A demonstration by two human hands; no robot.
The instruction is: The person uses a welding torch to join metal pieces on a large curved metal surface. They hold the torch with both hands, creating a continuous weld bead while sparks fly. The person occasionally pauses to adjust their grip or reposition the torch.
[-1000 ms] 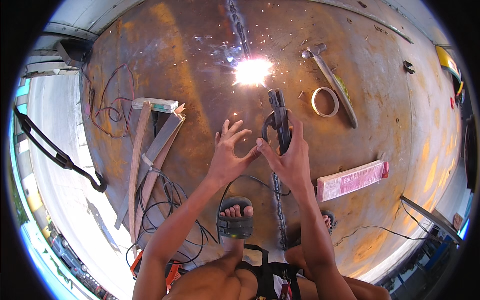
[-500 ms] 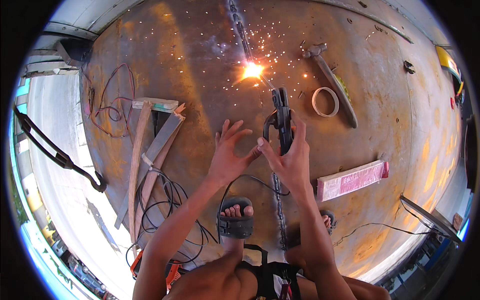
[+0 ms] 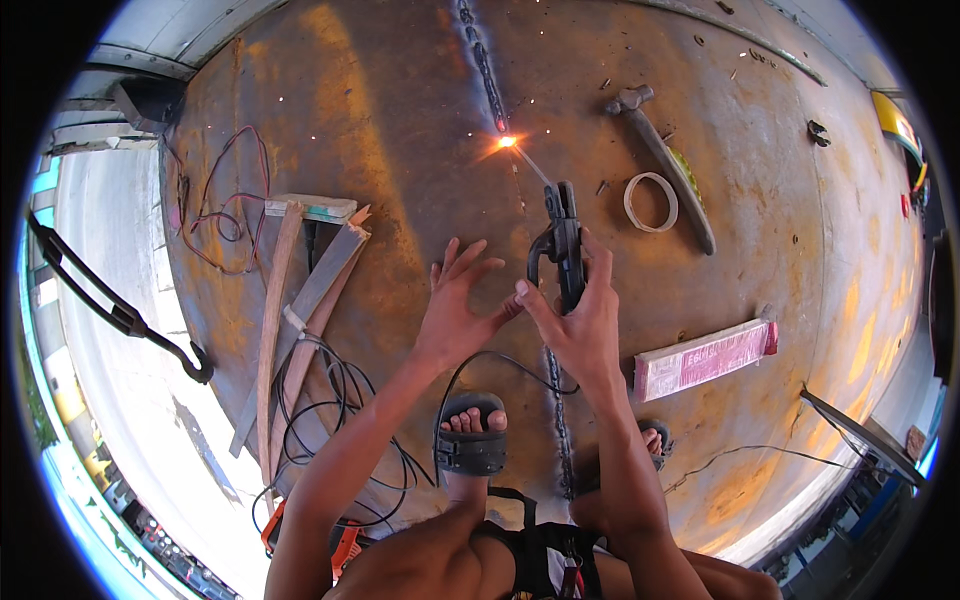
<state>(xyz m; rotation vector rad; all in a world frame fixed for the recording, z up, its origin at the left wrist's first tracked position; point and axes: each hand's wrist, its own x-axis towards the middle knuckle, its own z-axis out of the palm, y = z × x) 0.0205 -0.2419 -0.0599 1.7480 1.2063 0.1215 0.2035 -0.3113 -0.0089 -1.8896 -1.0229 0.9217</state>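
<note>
My right hand (image 3: pixel 578 318) is wrapped round a black welding electrode holder (image 3: pixel 565 240). A thin welding rod (image 3: pixel 531 166) sticks out of its jaws, and the rod's far tip meets a small orange glow (image 3: pixel 508 142) on the rusty steel plate (image 3: pixel 410 130). From that glow a dark, rough weld bead (image 3: pixel 482 65) runs away along the seam. My left hand (image 3: pixel 462 305) hovers over the plate with its fingers spread, holding nothing; its thumb comes close to the right thumb. A black cable (image 3: pixel 500 354) loops below the hands.
A hammer (image 3: pixel 665 165) and a tan ring (image 3: pixel 650 203) lie to the right, with a pink-and-white box (image 3: pixel 705 360) nearer me. Wooden strips (image 3: pixel 275 330) and coiled cable (image 3: pixel 340 400) lie left. My sandalled foot (image 3: pixel 472 435) rests beside the nearer weld bead (image 3: pixel 562 440).
The bright arc has shrunk to a small glow, and most of the sparks are gone. The electrode holder has shifted slightly. My left hand has stayed almost still.
</note>
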